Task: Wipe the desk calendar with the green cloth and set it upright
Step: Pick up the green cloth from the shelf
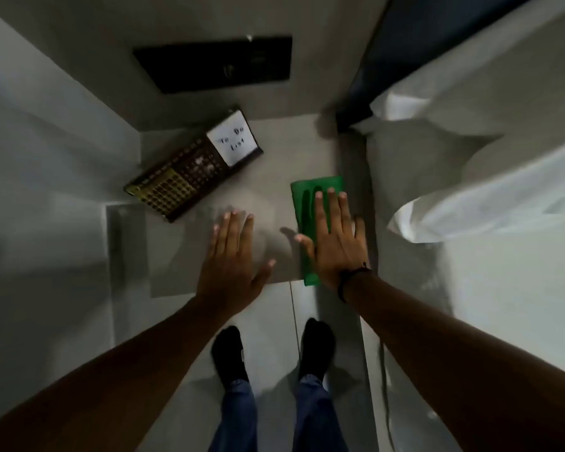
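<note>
The desk calendar [190,169] lies flat and askew on the back left of a small grey table [274,151]; it is dark brown with a yellow date grid and a white "To Do List" note. A folded green cloth [307,203] lies on the table's right side. My right hand [335,236] rests flat on the cloth, fingers spread and straight, not gripping it. My left hand [232,259] is flat over the bare table front, fingers apart, holding nothing, a short way in front of the calendar.
A black rectangular panel [216,63] sits on the wall behind the table. A bed with white sheets [470,158] and a dark headboard [405,47] borders the table's right. My feet in dark socks [229,350] stand on the floor below the table's front edge.
</note>
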